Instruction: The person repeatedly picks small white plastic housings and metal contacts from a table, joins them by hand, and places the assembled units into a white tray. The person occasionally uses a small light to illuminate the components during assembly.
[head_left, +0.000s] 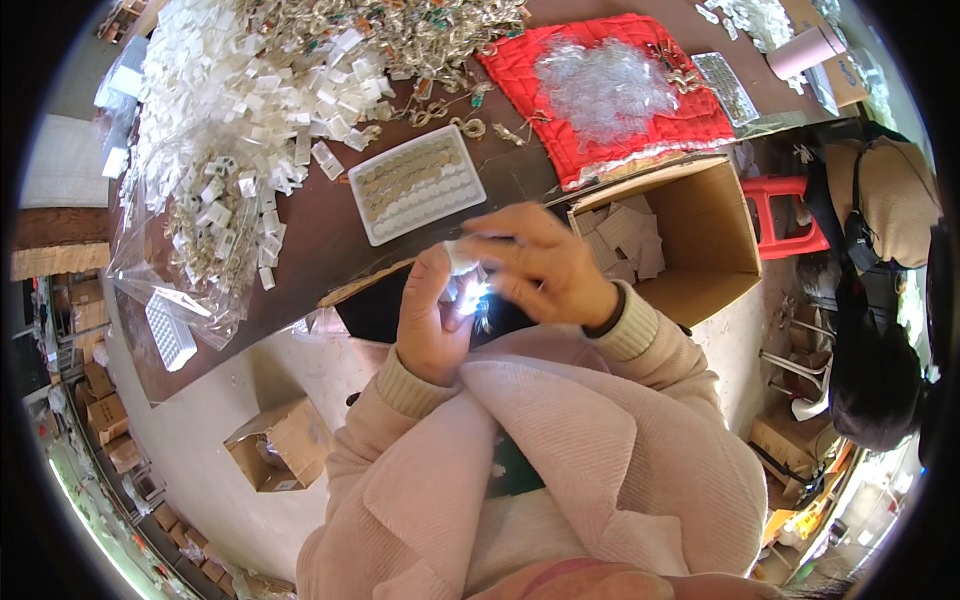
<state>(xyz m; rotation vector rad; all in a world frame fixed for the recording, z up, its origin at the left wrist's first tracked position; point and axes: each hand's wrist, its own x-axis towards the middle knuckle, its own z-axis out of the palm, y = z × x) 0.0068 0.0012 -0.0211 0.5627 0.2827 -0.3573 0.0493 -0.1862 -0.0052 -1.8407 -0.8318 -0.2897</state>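
Observation:
In front of my chest, my left hand (435, 318) is closed around a small lit light (473, 296), glaring bright white-blue. The glare hides the light's shape and body. A white piece (460, 258) shows at the tip of the left thumb; I cannot tell whether it is a wrap or a part. My right hand (542, 265) is beside it, fingers spread and slightly blurred, their tips close to the light. Nothing shows held in it. Beyond the hands, a white plastic tray (443, 208) with rows of small round discs lies on the brown table (310, 225).
White plastic pieces (225, 80) and coiled wire strings (420, 35) are heaped at the back left. A red cloth (530, 95) bears clear plastic pieces (610, 88). An open carton (715, 225) stands right, near a red stool (785, 215). Another carton (282, 445) sits on the floor.

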